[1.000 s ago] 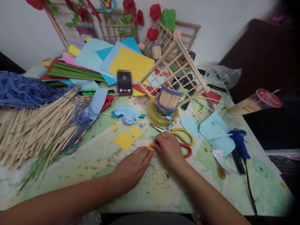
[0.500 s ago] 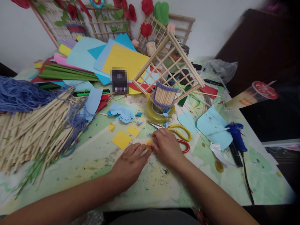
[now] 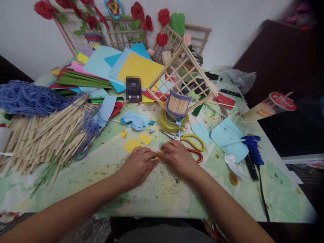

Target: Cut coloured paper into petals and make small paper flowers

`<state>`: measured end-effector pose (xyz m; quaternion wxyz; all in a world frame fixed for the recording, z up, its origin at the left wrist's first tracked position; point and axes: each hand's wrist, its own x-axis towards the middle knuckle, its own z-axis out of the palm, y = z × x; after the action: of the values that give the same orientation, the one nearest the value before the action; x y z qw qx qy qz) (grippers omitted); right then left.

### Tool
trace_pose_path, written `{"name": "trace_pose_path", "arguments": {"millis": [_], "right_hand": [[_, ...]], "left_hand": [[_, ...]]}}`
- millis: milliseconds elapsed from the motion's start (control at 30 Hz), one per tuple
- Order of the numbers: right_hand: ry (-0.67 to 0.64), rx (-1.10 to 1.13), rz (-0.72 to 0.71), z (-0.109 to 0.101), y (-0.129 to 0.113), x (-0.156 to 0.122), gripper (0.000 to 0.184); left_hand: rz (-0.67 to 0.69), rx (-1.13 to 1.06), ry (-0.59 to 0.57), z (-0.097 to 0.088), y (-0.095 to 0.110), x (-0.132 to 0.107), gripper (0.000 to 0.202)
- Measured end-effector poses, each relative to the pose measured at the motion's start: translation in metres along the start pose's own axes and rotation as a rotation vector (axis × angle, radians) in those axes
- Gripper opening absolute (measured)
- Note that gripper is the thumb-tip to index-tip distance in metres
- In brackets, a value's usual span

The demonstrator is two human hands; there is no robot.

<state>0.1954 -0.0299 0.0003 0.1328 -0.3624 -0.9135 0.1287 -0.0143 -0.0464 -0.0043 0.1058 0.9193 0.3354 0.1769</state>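
My left hand (image 3: 138,165) and my right hand (image 3: 176,158) meet on the table, fingers curled and pinched on a small yellow paper piece (image 3: 157,156) that peeks out between them. A yellow paper square (image 3: 132,145) lies just beyond my left hand, with a smaller yellow scrap (image 3: 145,139) behind it. Scissors with yellow handles (image 3: 188,140) and red-handled scissors (image 3: 196,154) lie right behind my right hand.
A heap of wooden sticks (image 3: 43,135) and blue yarn (image 3: 27,98) fills the left. Coloured paper sheets (image 3: 121,67), a stick lattice (image 3: 182,76) and a tape roll (image 3: 172,123) stand behind. A blue glue gun (image 3: 253,148) and a drink cup (image 3: 270,106) are at right.
My left hand has slid forward and curled its fingers, closing in against my right hand over the yellow piece. The view has shifted slightly.
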Motion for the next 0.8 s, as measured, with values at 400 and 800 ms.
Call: {"name": "trace_pose_path", "arguments": {"millis": [400, 800], "right_hand": [[0.121, 0.059, 0.039, 0.001, 0.001, -0.004, 0.025], [0.109, 0.090, 0.002, 0.005, 0.001, 0.000, 0.012]], "left_hand": [[-0.012, -0.039, 0.068, 0.002, -0.004, 0.000, 0.017], [0.070, 0.143, 0.090, 0.010, -0.005, 0.004, 0.023]]}}
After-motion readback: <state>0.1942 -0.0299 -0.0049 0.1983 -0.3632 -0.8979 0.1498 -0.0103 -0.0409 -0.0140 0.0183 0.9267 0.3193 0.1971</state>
